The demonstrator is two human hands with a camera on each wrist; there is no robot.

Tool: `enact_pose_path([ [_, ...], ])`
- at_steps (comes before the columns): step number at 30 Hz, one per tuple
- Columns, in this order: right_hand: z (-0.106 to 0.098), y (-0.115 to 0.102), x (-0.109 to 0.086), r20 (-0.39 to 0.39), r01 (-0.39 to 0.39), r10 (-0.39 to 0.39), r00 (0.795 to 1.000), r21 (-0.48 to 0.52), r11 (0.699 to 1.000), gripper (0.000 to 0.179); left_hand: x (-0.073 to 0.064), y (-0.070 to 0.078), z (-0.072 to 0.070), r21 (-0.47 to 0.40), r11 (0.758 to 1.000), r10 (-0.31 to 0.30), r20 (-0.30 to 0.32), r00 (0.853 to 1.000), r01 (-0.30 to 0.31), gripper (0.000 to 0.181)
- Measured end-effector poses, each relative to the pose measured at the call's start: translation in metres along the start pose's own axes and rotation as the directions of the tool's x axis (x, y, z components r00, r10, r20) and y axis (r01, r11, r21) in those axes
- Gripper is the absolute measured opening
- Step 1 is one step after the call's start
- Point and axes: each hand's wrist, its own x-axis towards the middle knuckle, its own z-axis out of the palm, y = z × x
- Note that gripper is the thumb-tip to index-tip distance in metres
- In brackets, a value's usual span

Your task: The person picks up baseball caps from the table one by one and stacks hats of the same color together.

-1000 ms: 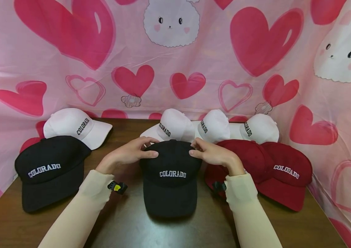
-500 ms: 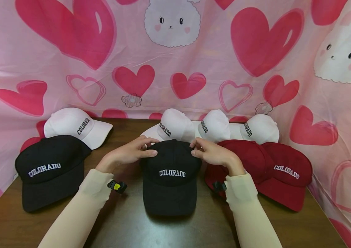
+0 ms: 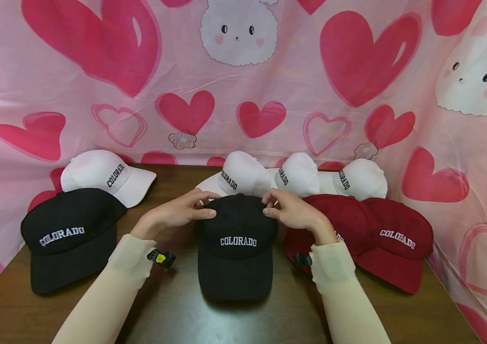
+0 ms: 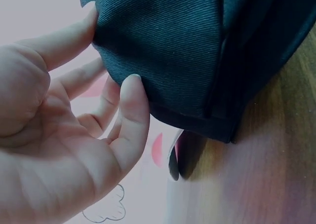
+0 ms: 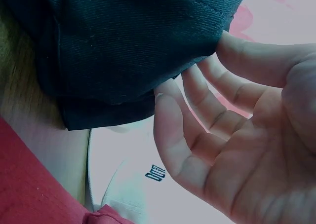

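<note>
A black baseball cap (image 3: pixel 236 272) with white COLORADO lettering sits at the middle of the table, brim towards me. My left hand (image 3: pixel 178 210) holds the left side of its crown, thumb in front and fingers behind. On the opposite side my right hand (image 3: pixel 296 210) holds the crown in the same way. The left wrist view shows the thumb and fingertips against the dark cloth (image 4: pixel 163 46). In the right wrist view, fingertips also meet the cap's edge (image 5: pixel 123 51), some of them hidden behind the fabric.
Another black cap (image 3: pixel 71 229) lies at left before a white cap (image 3: pixel 93 172). Three white caps (image 3: pixel 299 177) line the back of the wooden table (image 3: pixel 170 315). Two overlapping dark red caps (image 3: pixel 394 239) are at right, near my right forearm. A pink heart-patterned cloth (image 3: pixel 226 76) hangs behind.
The middle black cap has shifted very slightly left, and both hands have moved with it. The other caps stay where they were.
</note>
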Motion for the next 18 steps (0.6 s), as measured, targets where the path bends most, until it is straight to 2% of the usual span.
enact_pose_path([
  [6, 0.0001, -0.0016, -0.0007, 0.007, -0.016, 0.016, 1.000, 0.014, 1.000, 0.023, -0.0033, 0.0018, -0.0030, -0.056, 0.998, -0.034, 0.029, 0.999, 0.035, 0.056],
  [18, -0.0007, -0.0016, -0.0013, 0.026, -0.026, 0.026, 0.999, 0.023, 0.999, 0.024, -0.0050, 0.0026, -0.0028, -0.142, 0.989, -0.023, 0.076, 0.997, 0.034, 0.048],
])
